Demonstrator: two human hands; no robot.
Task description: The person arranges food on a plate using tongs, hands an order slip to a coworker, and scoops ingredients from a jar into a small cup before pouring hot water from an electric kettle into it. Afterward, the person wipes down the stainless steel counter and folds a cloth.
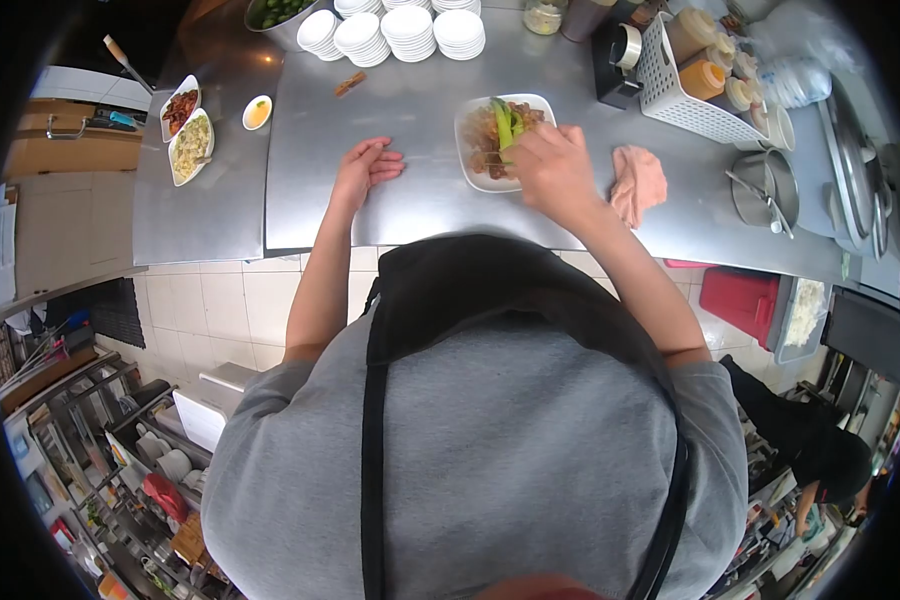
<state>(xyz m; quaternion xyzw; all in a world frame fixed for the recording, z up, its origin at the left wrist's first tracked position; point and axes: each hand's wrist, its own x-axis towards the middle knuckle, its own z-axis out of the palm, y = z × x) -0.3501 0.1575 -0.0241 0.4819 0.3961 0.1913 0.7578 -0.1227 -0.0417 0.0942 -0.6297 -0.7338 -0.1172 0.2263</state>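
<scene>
Where right fingers [533, 152] overlap, greens [502, 121] are hidden.

Worktop [335, 225]: silver-grey, pale sheen. Bowl [463, 150], mid-worktop between far and near edges: plain white; in it, bright green vegetable [501, 118] on mottled brown pieces [484, 163]. Cloth [638, 182], nearer the right edge: salmon pink. Left edge, 2 white dishes: farther dish [192, 82], dark red-brown food [180, 110]; nearer dish [178, 181], pale yellow-green food [193, 145]. Saucer [249, 115] beside them: white, orange-yellow filling [261, 109]. Stacked plates [410, 35], far edge: white throughout. Basket [692, 112], far right corner: white, regular hole pattern; bottle [703, 80] within, orange-yellow. Apron [440, 290]: black. Shirt [520, 450]: grey. Floor tiles [220, 310] below near edge: cream, darker grid lines.
</scene>
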